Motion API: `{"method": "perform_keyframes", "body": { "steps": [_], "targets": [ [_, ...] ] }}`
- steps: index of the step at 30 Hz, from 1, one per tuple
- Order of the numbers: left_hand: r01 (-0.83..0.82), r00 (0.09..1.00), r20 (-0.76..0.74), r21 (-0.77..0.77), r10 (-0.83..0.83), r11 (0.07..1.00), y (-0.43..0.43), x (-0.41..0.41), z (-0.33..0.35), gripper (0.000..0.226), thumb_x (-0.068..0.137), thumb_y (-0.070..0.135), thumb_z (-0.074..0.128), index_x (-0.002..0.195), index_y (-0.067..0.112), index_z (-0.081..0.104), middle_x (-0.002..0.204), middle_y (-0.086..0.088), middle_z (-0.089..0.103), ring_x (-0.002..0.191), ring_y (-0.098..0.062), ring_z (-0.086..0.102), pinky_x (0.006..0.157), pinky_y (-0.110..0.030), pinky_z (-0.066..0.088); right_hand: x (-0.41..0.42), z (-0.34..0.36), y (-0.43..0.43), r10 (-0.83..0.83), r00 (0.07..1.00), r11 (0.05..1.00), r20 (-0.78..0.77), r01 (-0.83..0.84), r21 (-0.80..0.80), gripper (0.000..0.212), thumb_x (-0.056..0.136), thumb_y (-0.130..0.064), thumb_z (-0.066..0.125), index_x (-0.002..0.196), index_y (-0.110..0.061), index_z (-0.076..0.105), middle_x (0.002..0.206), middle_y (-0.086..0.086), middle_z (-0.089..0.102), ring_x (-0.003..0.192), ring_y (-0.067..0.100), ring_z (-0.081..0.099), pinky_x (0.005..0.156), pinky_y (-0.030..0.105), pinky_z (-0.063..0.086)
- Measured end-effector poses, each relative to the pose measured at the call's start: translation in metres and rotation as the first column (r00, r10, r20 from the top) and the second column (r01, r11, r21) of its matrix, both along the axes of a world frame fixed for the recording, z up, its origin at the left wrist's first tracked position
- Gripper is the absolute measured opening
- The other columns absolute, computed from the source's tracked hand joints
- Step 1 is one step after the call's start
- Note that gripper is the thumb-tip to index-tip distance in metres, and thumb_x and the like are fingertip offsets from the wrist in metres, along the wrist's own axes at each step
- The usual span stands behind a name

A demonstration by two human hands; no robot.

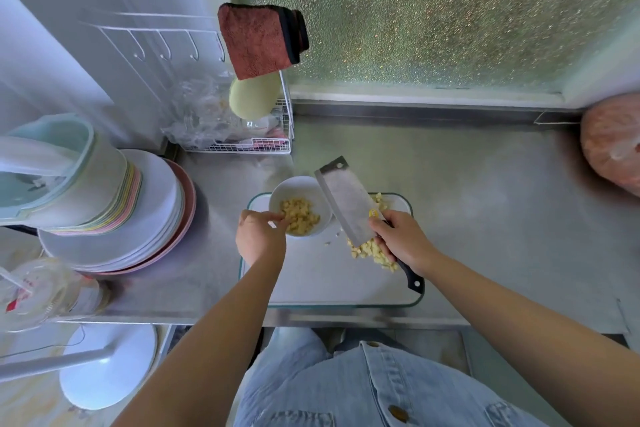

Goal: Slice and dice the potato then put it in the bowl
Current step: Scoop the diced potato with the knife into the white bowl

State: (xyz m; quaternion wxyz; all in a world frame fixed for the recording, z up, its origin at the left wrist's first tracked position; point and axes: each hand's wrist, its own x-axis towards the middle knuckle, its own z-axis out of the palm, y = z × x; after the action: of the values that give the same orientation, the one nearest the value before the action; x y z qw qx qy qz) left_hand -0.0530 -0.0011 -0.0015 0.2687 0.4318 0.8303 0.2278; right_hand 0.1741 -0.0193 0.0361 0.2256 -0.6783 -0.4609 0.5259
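Dicing looked done: no whole potato in sight, only cubes. Part of the diced potato (299,217) sat in the white bowl (300,183) at the far left corner of the cutting board (329,282). Another heap (373,254) lay on the board to the right, with a few cubes beyond the blade, so I'd call the transfer about half finished. Your right hand (402,240) was wrapped round the handle of the cleaver (347,205), its blade tilted up beside the bowl. Your left hand (259,236) had its fingertips bunched at the bowl's near rim; pinching cubes or steadying the rim, I couldn't tell. The blade hid some far cubes, and your right hand covered part of the heap.
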Motion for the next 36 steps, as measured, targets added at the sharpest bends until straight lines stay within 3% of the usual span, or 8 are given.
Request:
{"method": "perform_keyframes", "body": {
  "steps": [5, 11, 17, 20, 23, 25, 28, 36],
  "targets": [
    [-0.042, 0.998, 0.048, 0.016, 0.041, 0.999, -0.001, 0.006, -0.003, 0.025, 0.092, 0.028, 0.057, 0.104, 0.014, 0.074, 0.123, -0.005, 0.053, 0.117, -0.028, 0.038, 0.098, -0.035, 0.036, -0.007, 0.001, -0.003, 0.103, 0.994, 0.994, 0.029, -0.104, 0.037, 0.031, 0.095, -0.027, 0.05, 0.069, -0.012, 0.041, 0.059, 0.005, 0.05, 0.041, 0.017, 0.036, 0.041, 0.026, 0.032],
    [-0.336, 0.795, 0.476, -0.169, 0.375, 0.927, 0.007, 0.017, 0.028, 0.049, 0.097, 0.045, 0.033, 0.133, 0.019, 0.052, 0.136, -0.009, 0.033, 0.121, -0.03, 0.039, 0.105, -0.039, 0.031, -0.021, 0.005, -0.002, 0.216, 0.976, 0.972, 0.032, -0.218, 0.093, 0.035, 0.095, -0.031, 0.052, 0.074, -0.005, 0.042, 0.06, 0.006, 0.052, 0.041, 0.013, 0.04, 0.037, 0.022, 0.032],
    [-0.377, 0.679, 0.612, -0.182, 0.405, 0.908, 0.001, 0.015, 0.041, 0.06, 0.1, 0.05, 0.022, 0.094, 0.026, 0.077, 0.129, -0.004, 0.033, 0.104, -0.019, 0.037, 0.097, -0.034, 0.028, -0.02, 0.0, 0.001, 0.14, 0.989, 0.986, 0.038, -0.143, 0.084, 0.03, 0.095, -0.027, 0.051, 0.074, -0.006, 0.044, 0.061, 0.008, 0.052, 0.04, 0.014, 0.038, 0.038, 0.024, 0.032],
    [-0.339, 0.661, 0.644, -0.201, 0.385, 0.919, 0.0, 0.015, 0.039, 0.058, 0.098, 0.055, 0.026, 0.087, 0.03, 0.077, 0.14, -0.008, 0.035, 0.118, -0.022, 0.038, 0.103, -0.039, 0.028, -0.018, 0.0, -0.001, 0.154, 0.988, 0.986, 0.008, -0.154, 0.067, 0.03, 0.094, -0.027, 0.053, 0.074, -0.009, 0.041, 0.061, 0.008, 0.051, 0.039, 0.013, 0.036, 0.038, 0.023, 0.03],
    [-0.235, 0.817, 0.506, -0.147, 0.278, 0.961, 0.002, 0.016, 0.032, 0.046, 0.094, 0.058, 0.041, 0.103, 0.029, 0.074, 0.121, -0.008, 0.048, 0.122, -0.028, 0.034, 0.097, -0.035, 0.033, -0.014, -0.001, 0.0, 0.153, 0.987, 0.984, 0.058, -0.157, 0.08, 0.03, 0.094, -0.024, 0.052, 0.071, -0.01, 0.04, 0.062, 0.01, 0.052, 0.037, 0.013, 0.036, 0.038, 0.022, 0.03],
    [-0.092, 0.981, 0.166, -0.044, 0.098, 0.995, -0.001, 0.014, 0.027, 0.045, 0.087, 0.055, 0.057, 0.121, 0.027, 0.065, 0.124, -0.008, 0.051, 0.119, -0.03, 0.032, 0.1, -0.038, 0.031, -0.009, 0.0, 0.002, 0.128, 0.991, 0.988, 0.039, -0.13, 0.087, 0.03, 0.095, -0.027, 0.051, 0.073, -0.007, 0.045, 0.062, 0.009, 0.052, 0.038, 0.014, 0.037, 0.039, 0.022, 0.031],
    [0.042, 0.995, -0.093, 0.109, -0.032, 0.993, -0.005, 0.011, 0.023, 0.066, 0.075, 0.053, 0.073, 0.131, 0.026, 0.052, 0.13, -0.007, 0.041, 0.121, -0.031, 0.031, 0.1, -0.037, 0.024, 0.001, 0.001, 0.004, 0.199, 0.968, 0.968, 0.154, -0.219, 0.121, 0.036, 0.095, -0.029, 0.051, 0.079, 0.003, 0.049, 0.061, 0.007, 0.052, 0.036, 0.005, 0.041, 0.041, 0.02, 0.032],
    [0.008, 0.948, 0.312, -0.219, 0.063, 0.976, 0.009, 0.004, 0.013, 0.088, 0.067, 0.063, 0.075, 0.14, 0.03, 0.04, 0.137, -0.008, 0.034, 0.13, -0.029, 0.023, 0.11, -0.047, 0.03, 0.015, -0.001, 0.0, 0.241, 0.967, 0.97, -0.082, -0.243, -0.021, 0.024, 0.095, -0.023, 0.053, 0.079, -0.006, 0.049, 0.059, 0.005, 0.047, 0.04, 0.014, 0.036, 0.037, 0.023, 0.03]
  ]
}}
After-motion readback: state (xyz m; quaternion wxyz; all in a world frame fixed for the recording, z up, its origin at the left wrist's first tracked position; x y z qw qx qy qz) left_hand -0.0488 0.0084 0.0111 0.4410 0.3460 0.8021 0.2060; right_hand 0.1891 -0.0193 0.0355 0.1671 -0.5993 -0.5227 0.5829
